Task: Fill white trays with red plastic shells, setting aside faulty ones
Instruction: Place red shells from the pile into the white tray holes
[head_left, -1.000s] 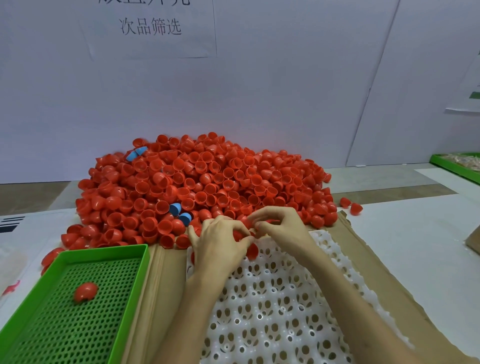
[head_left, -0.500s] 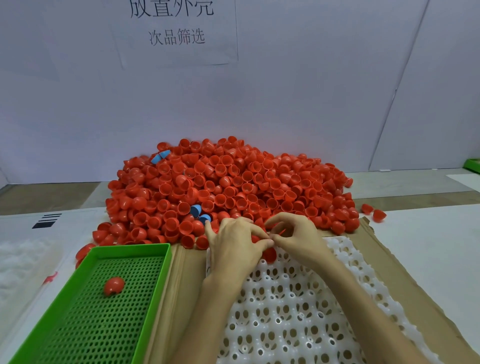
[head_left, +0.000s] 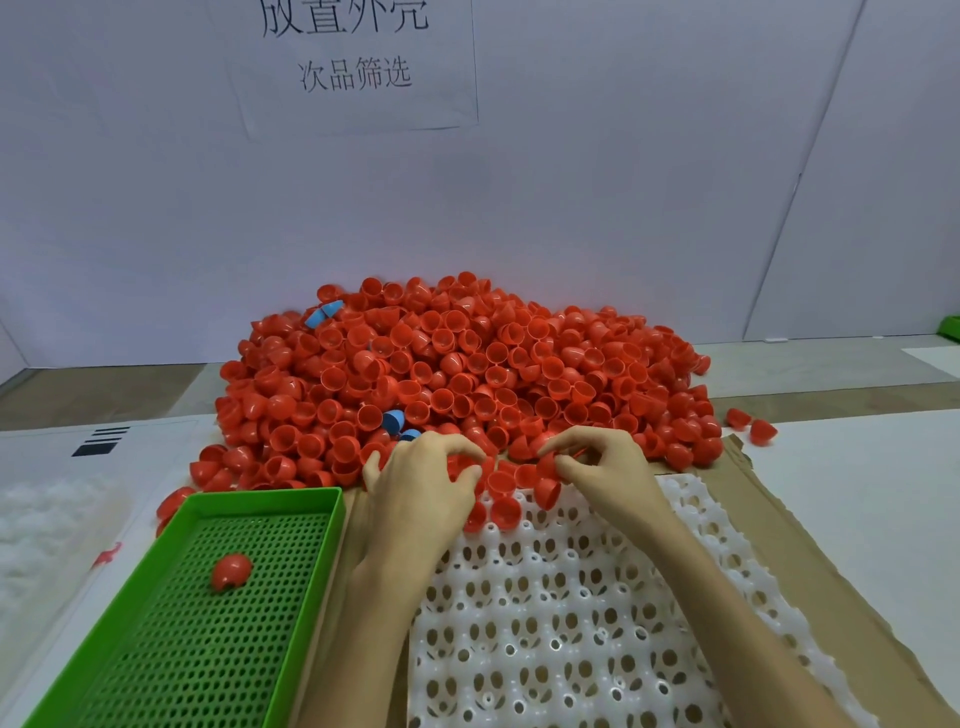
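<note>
A white paper sheet on the wall says "次品筛选". The bigger line above it is cut off.

The scene is lit brightly and evenly. Only faint, soft shadows are cast beneath the red shells, on which small glints are seen. The wall seam is bent by wide-angle distortion; fine detail is slightly softened.
</note>
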